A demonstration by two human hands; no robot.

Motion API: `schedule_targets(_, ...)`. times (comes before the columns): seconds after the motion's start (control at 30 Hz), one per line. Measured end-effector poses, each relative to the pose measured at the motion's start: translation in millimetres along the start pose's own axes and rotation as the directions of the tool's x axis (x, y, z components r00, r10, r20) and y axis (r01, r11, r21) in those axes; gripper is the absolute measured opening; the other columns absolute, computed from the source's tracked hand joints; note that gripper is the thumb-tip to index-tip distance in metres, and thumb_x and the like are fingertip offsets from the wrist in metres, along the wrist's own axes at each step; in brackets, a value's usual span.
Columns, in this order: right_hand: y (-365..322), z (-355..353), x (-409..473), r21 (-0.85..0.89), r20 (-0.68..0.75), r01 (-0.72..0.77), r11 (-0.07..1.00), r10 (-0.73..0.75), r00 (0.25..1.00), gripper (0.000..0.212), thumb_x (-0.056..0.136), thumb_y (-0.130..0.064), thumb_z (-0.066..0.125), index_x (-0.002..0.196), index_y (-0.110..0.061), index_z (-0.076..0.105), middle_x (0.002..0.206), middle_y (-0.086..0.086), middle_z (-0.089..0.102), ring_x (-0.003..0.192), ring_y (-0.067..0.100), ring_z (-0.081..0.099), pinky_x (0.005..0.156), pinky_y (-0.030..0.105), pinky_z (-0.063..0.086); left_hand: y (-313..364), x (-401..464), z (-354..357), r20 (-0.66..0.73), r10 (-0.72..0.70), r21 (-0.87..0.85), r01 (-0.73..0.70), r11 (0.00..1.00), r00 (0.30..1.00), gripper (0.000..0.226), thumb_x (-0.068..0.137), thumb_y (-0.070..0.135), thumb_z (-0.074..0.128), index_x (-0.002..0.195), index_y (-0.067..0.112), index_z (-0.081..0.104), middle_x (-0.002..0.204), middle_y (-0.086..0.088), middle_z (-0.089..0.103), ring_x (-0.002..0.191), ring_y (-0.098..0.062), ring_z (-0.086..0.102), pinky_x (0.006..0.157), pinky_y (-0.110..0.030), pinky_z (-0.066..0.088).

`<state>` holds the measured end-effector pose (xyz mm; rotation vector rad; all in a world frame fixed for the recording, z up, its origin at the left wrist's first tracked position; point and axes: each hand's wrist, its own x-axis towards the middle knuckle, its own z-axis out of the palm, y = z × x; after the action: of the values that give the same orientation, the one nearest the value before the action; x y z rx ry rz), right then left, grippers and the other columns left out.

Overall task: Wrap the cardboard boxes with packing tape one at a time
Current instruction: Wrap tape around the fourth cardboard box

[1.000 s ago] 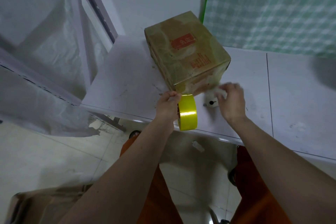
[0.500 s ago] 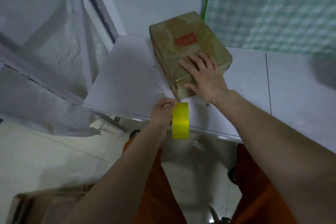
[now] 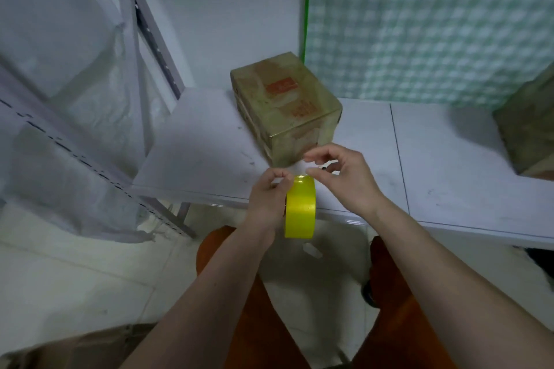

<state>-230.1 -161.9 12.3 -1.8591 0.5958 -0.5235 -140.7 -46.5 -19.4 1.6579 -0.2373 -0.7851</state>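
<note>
1. The left hand (image 3: 269, 198) grips the yellow tape roll (image 3: 300, 208), held on edge just off the front edge of the bench (image 3: 449, 159).
2. The right hand (image 3: 341, 177) pinches something pale above the roll; whether it is the tape's end I cannot tell.
3. The cardboard box (image 3: 287, 105), glossy with tape, stands near the bench's front edge, just behind both hands.
4. A second box (image 3: 527, 129) sits at the bench's right side.
</note>
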Motion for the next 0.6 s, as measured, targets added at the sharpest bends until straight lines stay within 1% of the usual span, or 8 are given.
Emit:
schedule_targets(0.1,-5,-8,-19,-0.007,0.021,-0.018,1.0,0.018,1.0,0.026,0.077,-0.005,0.075,0.094,-0.021,0.064,0.09,-0.003,0.069,0.081,0.006,0.057,0.07,0.02,0.045,10,-22,8,0.043,0.101,0.058,-0.103,0.993,0.994,0.01,0.077,0.041,0.061,0.066,0.04,0.061,0.079,-0.003,0.059,0.077,-0.027,0.057,0.069,-0.039,0.046)
schedule_targets(0.17,-10,-13,-29,-0.066,0.017,-0.052,0.996,0.053,0.998,0.02,0.077,-0.007,0.076,0.091,-0.019,0.066,0.09,0.002,0.068,0.081,0.012,0.058,0.071,0.02,0.044,15,-37,14,0.067,0.153,0.087,-0.159,0.983,0.986,0.01,0.077,0.039,0.06,0.067,0.039,0.061,0.076,0.0,0.06,0.074,-0.023,0.056,0.067,-0.033,0.044)
schedule_targets(0.23,-17,-22,-39,-0.129,0.005,-0.072,0.989,0.073,0.997,0.012,0.079,-0.009,0.075,0.077,-0.018,0.067,0.091,0.008,0.068,0.08,0.017,0.059,0.075,0.028,0.049,18,-50,19,0.096,0.177,0.117,-0.187,0.975,0.98,0.015,0.087,0.03,0.061,0.073,0.033,0.061,0.077,0.002,0.059,0.076,-0.021,0.055,0.069,-0.033,0.042)
schedule_targets(0.27,-21,-27,-44,-0.151,-0.008,-0.082,0.985,0.082,0.997,0.016,0.079,-0.01,0.075,0.07,-0.019,0.065,0.091,0.01,0.068,0.082,0.019,0.061,0.077,0.033,0.051,19,-57,21,0.116,0.182,0.121,-0.195,0.973,0.976,0.013,0.089,0.027,0.061,0.077,0.031,0.061,0.079,0.002,0.059,0.078,-0.022,0.055,0.07,-0.033,0.042)
schedule_targets(0.33,-24,-37,-55,-0.174,-0.028,-0.091,0.981,0.087,0.996,0.019,0.08,-0.012,0.074,0.067,-0.018,0.063,0.088,0.008,0.066,0.083,0.022,0.062,0.08,0.037,0.052,21,-69,24,0.187,0.172,0.097,-0.193,0.976,0.967,0.004,0.083,0.028,0.066,0.084,0.028,0.062,0.082,-0.001,0.063,0.079,-0.024,0.059,0.07,-0.037,0.046)
schedule_targets(0.43,-29,-47,-68,-0.236,-0.076,-0.062,0.97,0.045,0.996,0.014,0.081,-0.016,0.074,0.071,-0.012,0.066,0.083,0.002,0.059,0.077,0.017,0.056,0.075,0.033,0.048,26,-82,28,0.294,0.164,0.109,-0.204,0.973,0.941,0.026,0.08,0.016,0.075,0.101,0.022,0.061,0.1,-0.007,0.068,0.091,-0.028,0.067,0.078,-0.044,0.054)
schedule_targets(0.5,-34,-52,-74,-0.274,-0.107,-0.027,0.961,-0.002,0.994,0.012,0.082,-0.014,0.072,0.071,-0.014,0.067,0.078,-0.001,0.055,0.073,0.015,0.053,0.072,0.032,0.046,31,-88,30,0.311,0.177,0.094,-0.215,0.972,0.934,0.034,0.075,0.015,0.078,0.103,0.023,0.061,0.107,-0.012,0.067,0.095,-0.029,0.067,0.077,-0.043,0.054)
schedule_targets(0.6,-48,-62,-83,-0.137,-0.097,0.002,0.991,-0.015,0.995,0.014,0.081,-0.007,0.072,0.07,-0.013,0.067,0.072,0.006,0.059,0.067,0.015,0.05,0.066,0.028,0.042,40,-92,34,0.308,0.203,0.063,-0.233,0.97,0.93,0.031,0.076,0.01,0.076,0.096,0.028,0.061,0.1,-0.012,0.068,0.087,-0.025,0.064,0.072,-0.037,0.051)
